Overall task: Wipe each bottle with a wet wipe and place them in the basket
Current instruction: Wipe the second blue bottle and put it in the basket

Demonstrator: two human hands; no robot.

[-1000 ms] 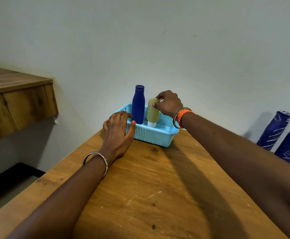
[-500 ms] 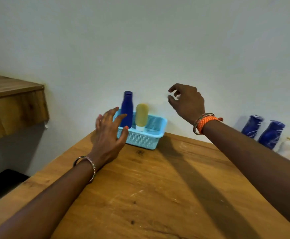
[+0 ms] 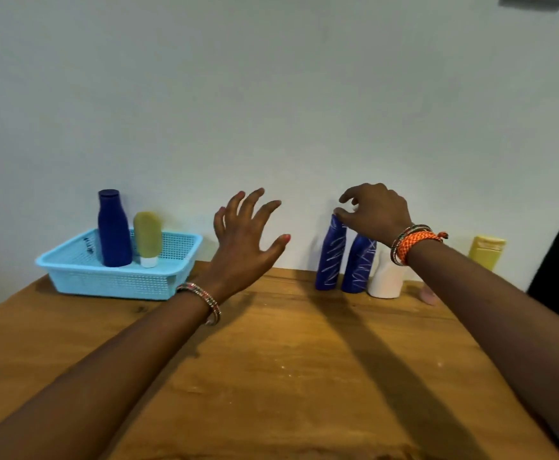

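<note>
Far left of the wooden table (image 3: 271,360): light-blue mesh basket (image 3: 82,277), holding a dark blue bottle (image 3: 114,232) and an olive-yellow tube (image 3: 147,239) standing on its white cap.

Left hand (image 3: 245,244) raised mid-table, fingers spread wide, holding nothing.

Right hand (image 3: 376,212) arched over two blue patterned bottles; thumb and fingertips touch the top of the left one (image 3: 331,257), grip not closed. Its neighbour (image 3: 359,263) touches it. Right of them: white bottle (image 3: 387,277), yellow bottle (image 3: 485,255).
</note>
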